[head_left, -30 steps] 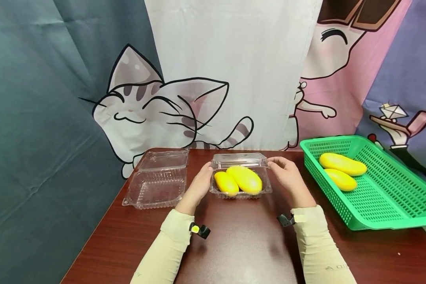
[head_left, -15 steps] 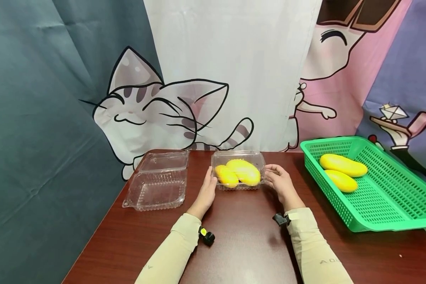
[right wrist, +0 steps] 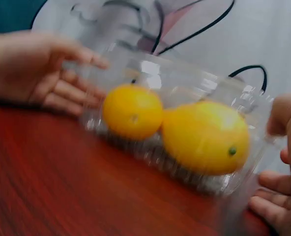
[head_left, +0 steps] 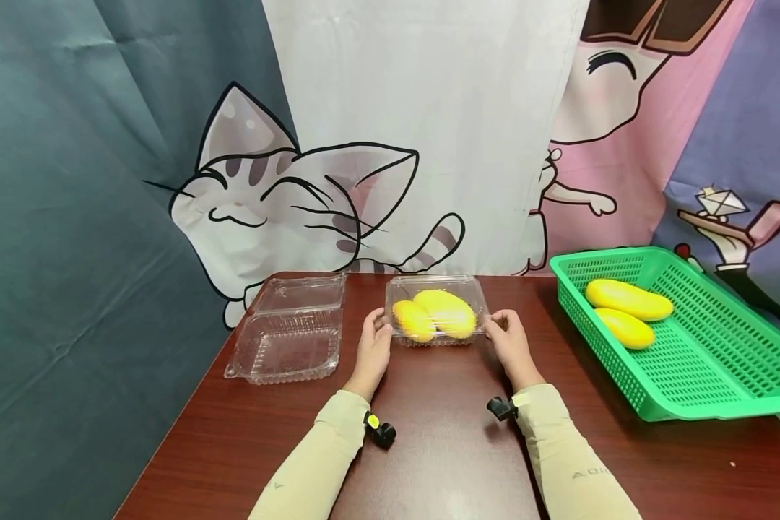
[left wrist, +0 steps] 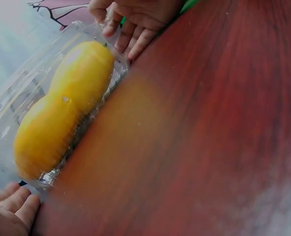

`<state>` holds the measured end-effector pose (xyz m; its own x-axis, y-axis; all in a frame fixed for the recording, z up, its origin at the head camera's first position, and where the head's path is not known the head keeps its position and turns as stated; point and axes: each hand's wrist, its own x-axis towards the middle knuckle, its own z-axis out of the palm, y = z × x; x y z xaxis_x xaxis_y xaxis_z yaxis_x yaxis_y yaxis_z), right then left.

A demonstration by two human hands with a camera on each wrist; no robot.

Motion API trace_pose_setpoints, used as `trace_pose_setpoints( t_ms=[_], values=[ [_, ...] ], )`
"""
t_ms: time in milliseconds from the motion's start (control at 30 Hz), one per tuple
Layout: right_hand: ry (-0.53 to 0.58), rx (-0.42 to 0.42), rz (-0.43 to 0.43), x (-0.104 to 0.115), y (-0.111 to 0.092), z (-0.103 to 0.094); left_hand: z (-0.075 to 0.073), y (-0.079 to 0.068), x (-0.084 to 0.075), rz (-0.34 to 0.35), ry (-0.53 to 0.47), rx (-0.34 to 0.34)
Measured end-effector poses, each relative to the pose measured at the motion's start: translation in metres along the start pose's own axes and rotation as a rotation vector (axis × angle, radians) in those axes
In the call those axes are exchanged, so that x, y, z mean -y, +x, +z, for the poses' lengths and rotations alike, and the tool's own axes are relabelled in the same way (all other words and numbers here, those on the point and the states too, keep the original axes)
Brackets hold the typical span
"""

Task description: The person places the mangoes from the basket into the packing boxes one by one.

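A clear plastic clamshell box (head_left: pixel 401 287) stands on the table with its lid down. Two yellow oval fruits (head_left: pixel 453 315) lie side by side inside, seen through the plastic. At the box's left front corner my left hand (head_left: pixel 372 352) pinches the rim, thumb above and fingers lower down. My right hand (head_left: pixel 510 349) does the same at the right front corner. In the right wrist view a green stem nub shows on the larger fruit (right wrist: pixel 207 137). The left wrist view shows both fruits (left wrist: pixel 84 73) close to the box's front wall.
A second clear clamshell box (head_left: pixel 286 350) stands open on the left of the table (head_left: pixel 442 440). On the right, a green plastic basket (head_left: pixel 663 408) holds two more yellow fruits (head_left: pixel 627 300). A printed cloth (head_left: pixel 481 144) hangs behind the table's far edge.
The lid, raised behind the fruits a second ago, has come down over them. Both hands have moved nearer along the sides to the front corners and now pinch the rim.
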<state>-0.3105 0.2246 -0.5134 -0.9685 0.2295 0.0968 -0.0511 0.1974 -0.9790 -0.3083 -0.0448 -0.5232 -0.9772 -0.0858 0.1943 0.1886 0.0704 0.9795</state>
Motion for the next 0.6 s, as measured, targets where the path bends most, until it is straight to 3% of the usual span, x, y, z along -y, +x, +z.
trace_pose_setpoints(
  t_ms=[100,167,267,433,600],
  values=[
    [-0.19,-0.04,-0.034,-0.004,-0.002,0.001,0.0,0.0,-0.001,-0.032,0.083,-0.043],
    [-0.238,-0.04,-0.046,-0.005,-0.002,0.002,-0.001,0.0,-0.001,-0.038,0.157,-0.061],
    [-0.186,-0.033,-0.052,-0.005,-0.001,0.005,0.0,0.001,-0.002,-0.033,0.185,-0.073],
    [-0.023,-0.034,-0.038,-0.002,-0.001,0.01,0.004,0.004,0.0,-0.065,0.053,-0.096],
    [0.021,-0.018,-0.032,-0.001,-0.003,0.013,0.007,0.005,0.001,-0.063,-0.019,-0.118]
  ],
)
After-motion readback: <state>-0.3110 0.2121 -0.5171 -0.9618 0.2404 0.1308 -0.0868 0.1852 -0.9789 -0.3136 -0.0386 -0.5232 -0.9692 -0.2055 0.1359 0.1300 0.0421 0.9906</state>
